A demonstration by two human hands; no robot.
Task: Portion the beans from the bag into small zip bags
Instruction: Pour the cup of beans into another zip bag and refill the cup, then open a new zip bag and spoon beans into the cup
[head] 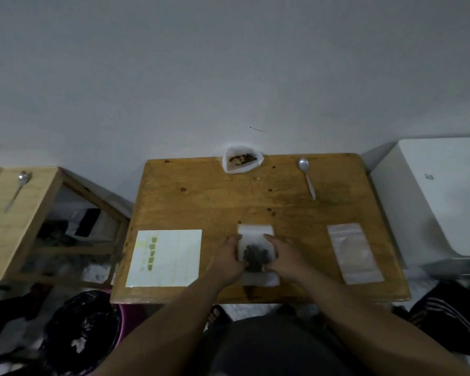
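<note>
1. Head view, dim: fingertips are hard to make out at the edges of the small zip bag [255, 237], at the table's [201, 202] 6 o'clock.
2. Fingers curled, left hand [228, 257] and right hand [284, 256] pinch its sides; dark beans [254, 255] inside.
3. Open bean bag [242, 164] sits at 12 o'clock.

A small clear plastic zip bag [255, 234] holding a dark clump of beans [254, 255] lies flat at the near middle of the wooden table [201, 202], gripped at its sides by the left hand [228, 257] and right hand [282, 257]. An empty clear zip bag [354, 256] lies flat to its right. The open white plastic bag [240, 165] of brown beans stands at the far edge.
</note>
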